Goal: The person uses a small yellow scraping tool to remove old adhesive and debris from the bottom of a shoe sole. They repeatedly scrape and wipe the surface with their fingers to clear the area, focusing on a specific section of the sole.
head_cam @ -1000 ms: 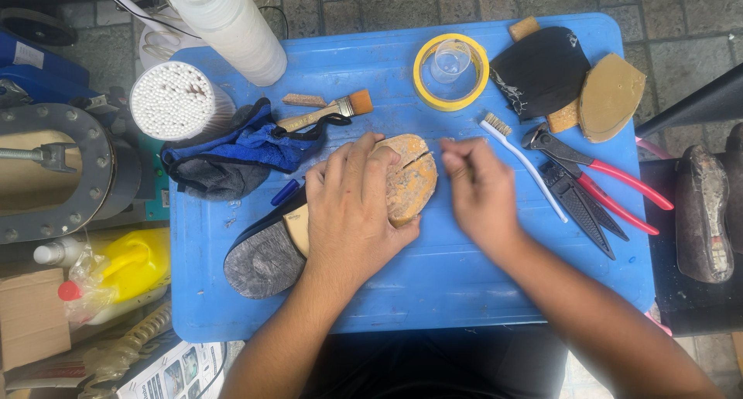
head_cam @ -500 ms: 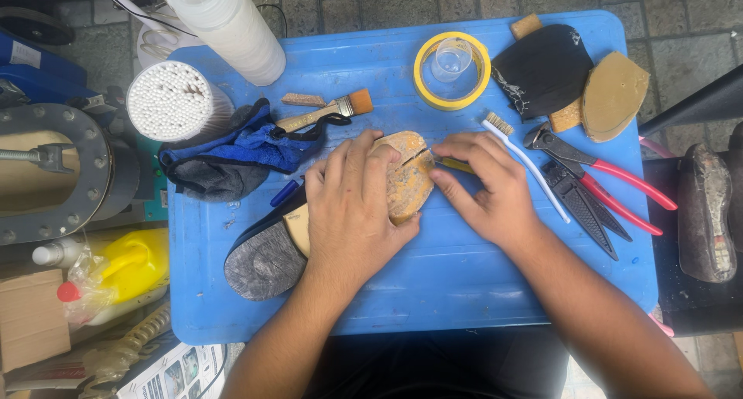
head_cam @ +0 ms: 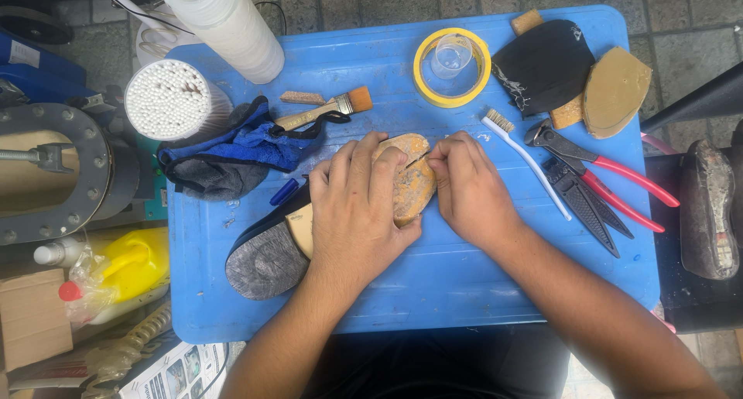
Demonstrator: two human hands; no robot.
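1 view only: head camera, worn by the person, looking almost straight down from above. Near range; the blue table fills most of the frame, its edges roughly square to the picture. Both forearms enter from the bottom edge. Paved floor shows along the top, clutter at left and right margins.

The near strip of the blue desk lay bare, open to a hand. Right of the right hand, a toothbrush and red pliers crowded the way; a blue cloth blocked the left.
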